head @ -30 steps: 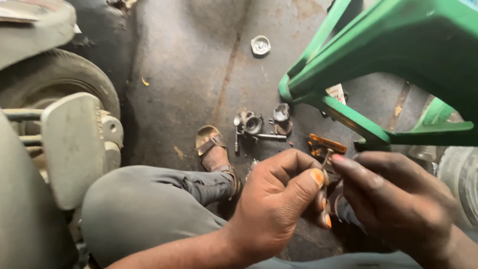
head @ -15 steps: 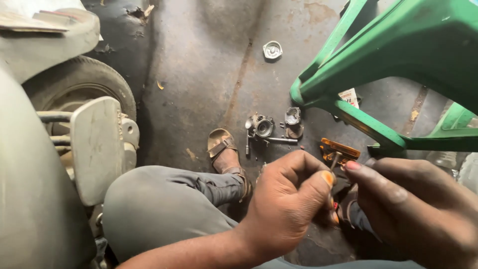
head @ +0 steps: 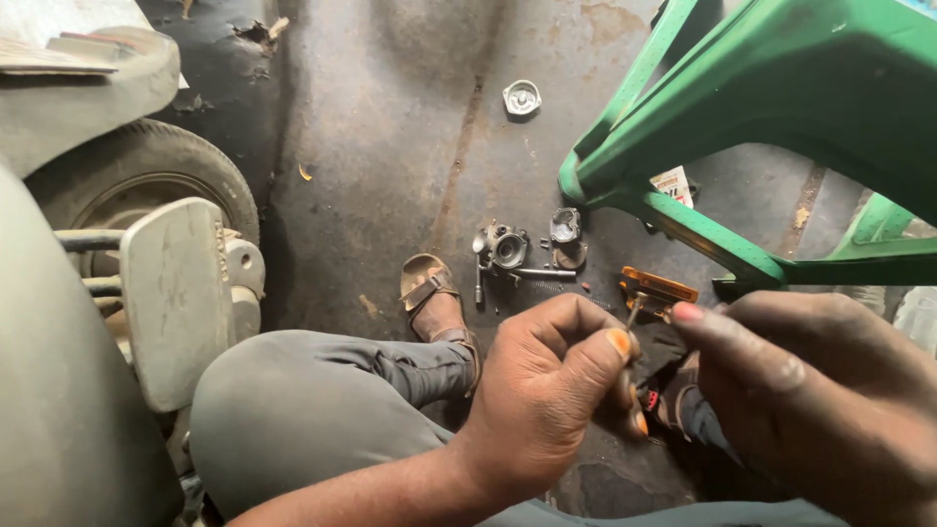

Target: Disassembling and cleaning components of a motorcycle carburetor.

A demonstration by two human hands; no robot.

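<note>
Close up: both hands meet over the floor, working one small metal pin.
Left hand [head: 547, 390] pinches the pin [head: 633, 314] in its fingers, long axis toward 1 o'clock; right hand [head: 820, 390], fingers curled, grip unclear, sits at 3 o'clock, fingertip just beside it.

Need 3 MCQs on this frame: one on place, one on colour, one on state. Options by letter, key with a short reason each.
1. Where does the carburettor body lie?
A. on the stool
B. on the floor by the sandalled foot
C. in the right hand

2. What colour is the stool?
A. red
B. blue
C. green

3. How does the left hand hold the small metal part?
A. pinched at the fingertips
B. flat on an open palm
C. not at all

Key: B, it sits on the concrete just right of the foot; C, legs and seat are green plastic; A, thumb and fingers close on it, with the right hand close by.
</note>
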